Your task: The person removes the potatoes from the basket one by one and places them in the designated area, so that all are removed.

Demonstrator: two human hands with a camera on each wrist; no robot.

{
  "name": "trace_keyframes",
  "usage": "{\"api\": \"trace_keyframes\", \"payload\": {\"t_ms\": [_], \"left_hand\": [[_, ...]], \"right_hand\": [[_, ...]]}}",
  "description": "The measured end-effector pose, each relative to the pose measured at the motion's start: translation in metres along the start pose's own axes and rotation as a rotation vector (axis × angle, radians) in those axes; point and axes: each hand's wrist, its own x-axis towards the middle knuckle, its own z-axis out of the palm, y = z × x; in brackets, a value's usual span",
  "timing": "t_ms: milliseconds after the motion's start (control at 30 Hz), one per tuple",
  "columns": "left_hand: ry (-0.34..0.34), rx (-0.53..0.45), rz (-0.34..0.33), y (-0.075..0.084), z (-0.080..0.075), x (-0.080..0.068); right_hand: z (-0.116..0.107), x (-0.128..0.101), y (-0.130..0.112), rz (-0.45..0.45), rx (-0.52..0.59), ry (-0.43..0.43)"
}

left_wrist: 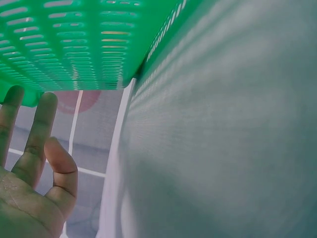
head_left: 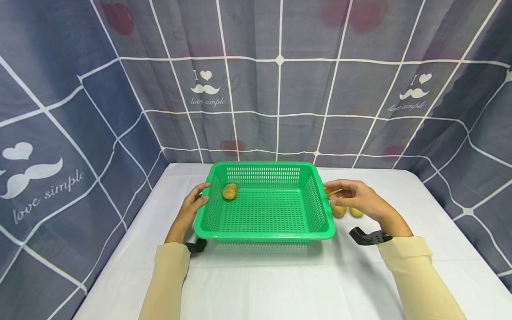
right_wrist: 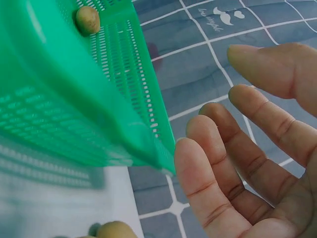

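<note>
A: From the head camera: a green basket [head_left: 266,209] stands mid-bench on the white bench [head_left: 256,284], one potato [head_left: 230,191] lying in its far-left corner. What of the hands?

B: The left hand [head_left: 191,208] rests at the basket's left rim, fingers touching the edge near the potato's corner. The right hand [head_left: 356,198] hovers just right of the basket's far-right corner, its grip spread and relaxed, pinching nothing. Under and behind that hand, loose potatoes [head_left: 339,210] lie on the bench just beside the basket's right wall. Checked grey-blue curtains [head_left: 280,89] close in the far side and both flanks.

A: And from the left wrist?

B: The basket's slotted underside [left_wrist: 74,44] fills the top of the view, with the bench cloth [left_wrist: 223,139] running down the right. The left hand [left_wrist: 32,183] shows at lower left, fingers straight and reaching up to the green edge, thumb bent loosely; the grip is spread, not curled round the rim.

A: The right wrist view?

B: The right hand [right_wrist: 252,163] is open, fingers [right_wrist: 208,183] apart and lightly bent, just beside the basket's corner [right_wrist: 99,109] but not clearly touching it. The potato [right_wrist: 87,20] inside shows through the far wall at top left. One loose potato [right_wrist: 115,230] peeks in at the bottom edge, on the bench below the basket's side.
</note>
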Motion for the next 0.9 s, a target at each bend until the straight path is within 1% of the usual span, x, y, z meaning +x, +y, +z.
{"api": "trace_keyframes", "payload": {"t_ms": [133, 300, 600, 900], "left_hand": [[0.002, 0.0, -0.006, 0.0, 0.0, 0.0], [0.005, -0.003, -0.004, -0.001, 0.0, 0.001], [0.0, -0.012, -0.002, -0.002, 0.0, 0.001], [-0.002, -0.008, -0.006, -0.001, 0.0, 0.001]], "right_hand": [[0.003, 0.004, -0.004, 0.013, -0.001, -0.015], [0.007, 0.01, -0.005, 0.005, 0.039, -0.043], [0.013, 0.021, -0.009, 0.04, 0.096, -0.074], [0.021, 0.034, -0.011, 0.089, 0.073, -0.077]]}}
